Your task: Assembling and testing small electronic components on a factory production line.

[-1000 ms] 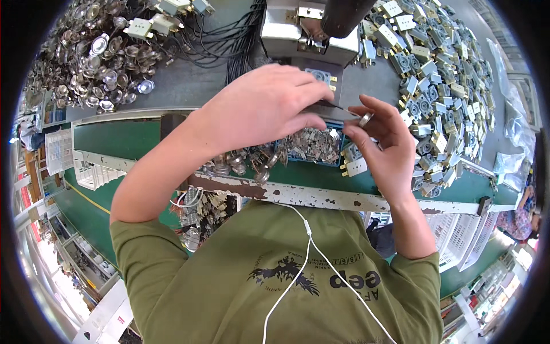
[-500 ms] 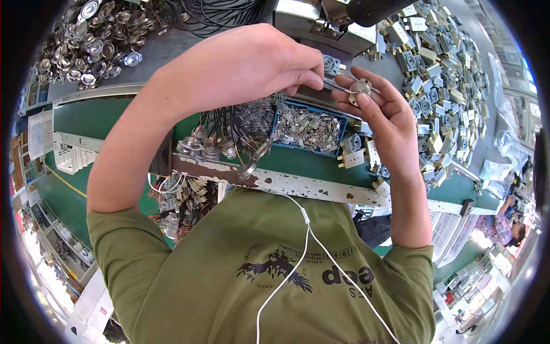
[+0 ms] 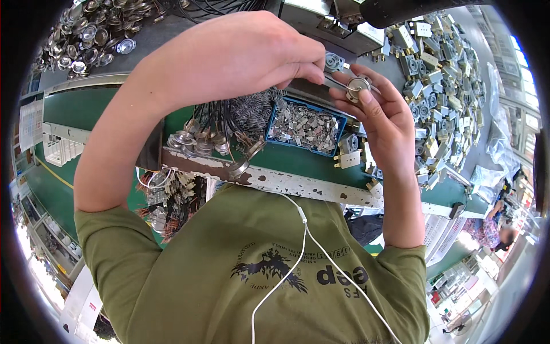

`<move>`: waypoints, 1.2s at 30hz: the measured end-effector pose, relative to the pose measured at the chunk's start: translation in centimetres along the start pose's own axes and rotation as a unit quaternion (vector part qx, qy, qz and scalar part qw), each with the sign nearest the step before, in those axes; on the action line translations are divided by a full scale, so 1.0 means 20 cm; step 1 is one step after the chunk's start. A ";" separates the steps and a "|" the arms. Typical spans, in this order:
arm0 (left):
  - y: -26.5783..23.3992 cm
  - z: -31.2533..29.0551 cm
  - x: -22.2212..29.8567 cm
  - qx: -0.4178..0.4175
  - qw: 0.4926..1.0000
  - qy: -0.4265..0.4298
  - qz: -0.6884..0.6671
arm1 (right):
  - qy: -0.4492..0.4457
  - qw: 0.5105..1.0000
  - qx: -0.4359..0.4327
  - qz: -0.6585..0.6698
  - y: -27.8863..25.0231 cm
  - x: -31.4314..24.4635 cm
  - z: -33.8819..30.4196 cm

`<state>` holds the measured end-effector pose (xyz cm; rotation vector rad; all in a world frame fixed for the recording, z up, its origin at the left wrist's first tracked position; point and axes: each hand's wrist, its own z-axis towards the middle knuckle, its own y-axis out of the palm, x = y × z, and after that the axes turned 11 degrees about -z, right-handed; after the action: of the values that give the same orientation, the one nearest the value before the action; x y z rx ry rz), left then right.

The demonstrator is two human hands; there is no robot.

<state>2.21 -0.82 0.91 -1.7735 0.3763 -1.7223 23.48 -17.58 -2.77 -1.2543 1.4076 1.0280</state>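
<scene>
My right hand [image 3: 381, 106] grips a small round metal cap with side tabs [image 3: 357, 88] between thumb and fingers. To its left, my left hand [image 3: 292, 57] is closed in a pinch on a thin wire-like piece [image 3: 339, 84], whose far end meets the face of the cap. Whether it is a wire or a slim tool I cannot tell. Behind the fingers of my left hand sits a grey plug body with a round recess [image 3: 334, 61], next to the metal fixture [image 3: 358, 37].
Below my hands stands a blue tray [image 3: 305, 151] of small metal pieces, with springs [image 3: 249, 117] left of it. Wired metal caps [image 3: 203, 143] lie at the bench edge. Loose caps [image 3: 89, 34] are heaped far left, plug bodies [image 3: 435, 97] to the right. Black cables [image 3: 220, 10] lie at the back.
The whole view has shifted slightly. The metal cap has turned a little in my right hand, and its face shows more. Both hands keep their grips.
</scene>
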 end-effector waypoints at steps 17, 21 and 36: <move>0.12 -0.06 -0.03 0.091 0.953 0.100 0.272 | -0.003 0.962 -0.101 -0.254 0.01 -0.16 0.10; 0.15 -0.05 -0.04 0.119 0.956 0.126 0.235 | -0.059 0.981 0.033 -0.182 0.09 -0.11 -0.03; 0.19 -0.01 -0.04 0.088 0.961 0.122 0.230 | 0.018 0.938 -0.117 -0.325 -0.01 -0.12 0.06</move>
<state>2.79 -3.16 -2.07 -1.2276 0.6620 -1.5779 23.87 -15.98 -0.64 -1.7605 0.8007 0.7156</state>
